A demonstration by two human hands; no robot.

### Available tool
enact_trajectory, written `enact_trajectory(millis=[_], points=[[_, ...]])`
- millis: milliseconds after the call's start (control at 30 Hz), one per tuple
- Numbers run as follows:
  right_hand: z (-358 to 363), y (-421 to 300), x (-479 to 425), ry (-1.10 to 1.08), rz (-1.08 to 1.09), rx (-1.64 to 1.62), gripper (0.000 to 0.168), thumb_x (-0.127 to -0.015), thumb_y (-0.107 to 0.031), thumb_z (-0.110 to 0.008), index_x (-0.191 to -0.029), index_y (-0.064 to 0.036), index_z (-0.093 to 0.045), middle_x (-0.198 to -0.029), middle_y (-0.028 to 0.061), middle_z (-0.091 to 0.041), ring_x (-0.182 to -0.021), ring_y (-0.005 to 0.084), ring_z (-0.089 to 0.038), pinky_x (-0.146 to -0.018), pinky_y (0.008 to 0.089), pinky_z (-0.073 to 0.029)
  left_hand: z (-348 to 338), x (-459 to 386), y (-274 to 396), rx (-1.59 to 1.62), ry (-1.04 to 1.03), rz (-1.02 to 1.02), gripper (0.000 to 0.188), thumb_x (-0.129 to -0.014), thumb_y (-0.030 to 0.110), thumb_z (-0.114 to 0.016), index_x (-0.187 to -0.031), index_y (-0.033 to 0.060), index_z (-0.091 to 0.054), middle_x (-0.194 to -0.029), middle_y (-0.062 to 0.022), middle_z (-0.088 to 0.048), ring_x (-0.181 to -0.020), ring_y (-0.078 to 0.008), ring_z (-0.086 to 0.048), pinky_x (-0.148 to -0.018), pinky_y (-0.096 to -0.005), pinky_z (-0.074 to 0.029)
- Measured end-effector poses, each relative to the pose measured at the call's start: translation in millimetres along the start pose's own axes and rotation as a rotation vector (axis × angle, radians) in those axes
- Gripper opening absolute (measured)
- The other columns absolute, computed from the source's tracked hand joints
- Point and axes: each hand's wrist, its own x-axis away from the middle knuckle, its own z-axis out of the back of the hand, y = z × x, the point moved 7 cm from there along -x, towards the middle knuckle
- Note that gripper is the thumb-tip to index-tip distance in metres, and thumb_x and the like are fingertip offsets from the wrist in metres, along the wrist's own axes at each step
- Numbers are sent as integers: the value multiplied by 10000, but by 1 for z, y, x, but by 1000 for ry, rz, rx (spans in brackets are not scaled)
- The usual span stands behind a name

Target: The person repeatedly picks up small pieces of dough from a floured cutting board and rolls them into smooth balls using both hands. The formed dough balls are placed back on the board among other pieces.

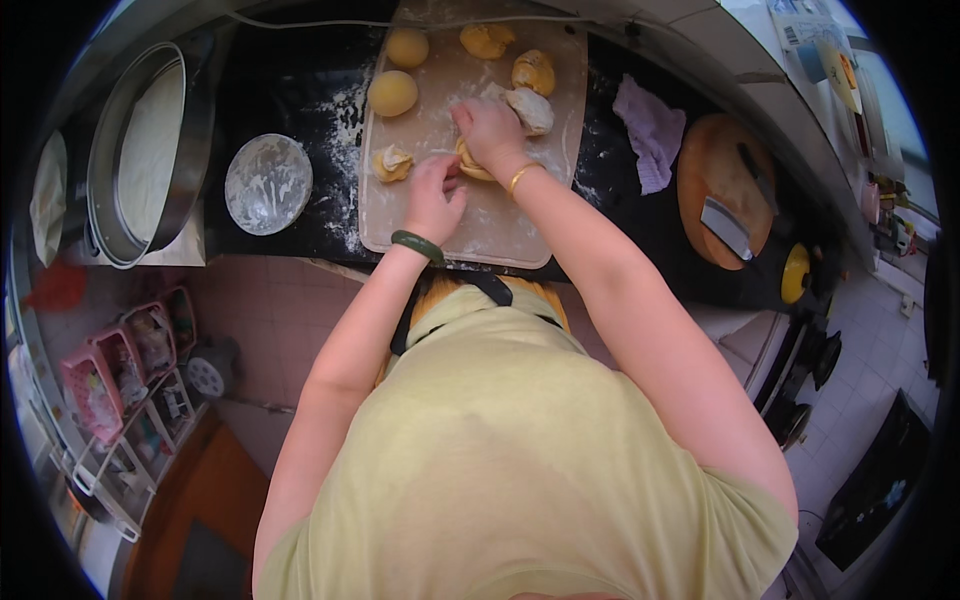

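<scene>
A piece of yellow dough [474,163] lies on the floured board [487,244], partly hidden under my right hand [491,133], whose curled fingers are on it. My left hand [437,193] has its fingertips at the dough's left edge, thumb and fingers a little apart. Two smooth yellow dough balls [393,94] sit at the board's upper left. A rougher dough lump [392,163] is just left of my left hand. Beyond my right hand are a white floured dough piece [531,111] and rough yellow dough lumps [533,73]. The underside of the held dough is hidden.
Left of the board are a floury round bowl or lid [268,184] and a large metal pot [94,165] with a pale cloth or sheet inside. To the right lie a purple cloth [651,133] and a round wooden cutting board [701,161] bearing a cleaver [726,227]. A cable runs across the top.
</scene>
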Motion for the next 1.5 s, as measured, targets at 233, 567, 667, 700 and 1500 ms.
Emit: enact_trajectory(millis=[233,567,667,700,1500], points=[[33,-4,77,-67,117,78,326,-811,-249,-712,-1070,-53,-689,-976,153,-671,-951,361,-630,-846,410,-507,12,19,-24,124,56,218,423,-862,1,-648,-1263,-76,-539,-1163,-145,-633,-974,-207,-669,-867,-293,-548],[58,-30,113,-142,446,-140,275,-691,-12,-710,-957,-36,-645,-963,136,-626,-932,349,-601,-814,396,-513,-38,6,-4,-190,141,204,273,-999,229,-487,-1001,24,-667,-914,-146,-690,-824,-301,-653,-766,-392,-508],[67,-8,136,-78,440,-136,302,-692,-17,-705,-986,-45,-643,-987,147,-620,-944,366,-593,-830,408,-512,-61,28,31,-464,418,-27,262,-951,209,-481,-864,39,-661,-853,-182,-656,-853,-396,-597,-803,-490,-470],[69,-5,140,-85,405,-149,314,-697,-23,-706,-1003,-42,-641,-997,152,-616,-947,362,-596,-836,407,-514,-65,30,28,-572,442,-37,246,-944,213,-492,-857,48,-655,-851,-172,-649,-856,-388,-592,-797,-494,-464],[62,2,134,-107,362,-230,389,-746,-52,-714,-1117,-13,-607,-1113,187,-625,-1025,379,-613,-904,430,-509,-58,8,16,-741,528,97,261,-965,263,-493,-917,81,-674,-901,-145,-664,-905,-373,-597,-828,-473,-461]])
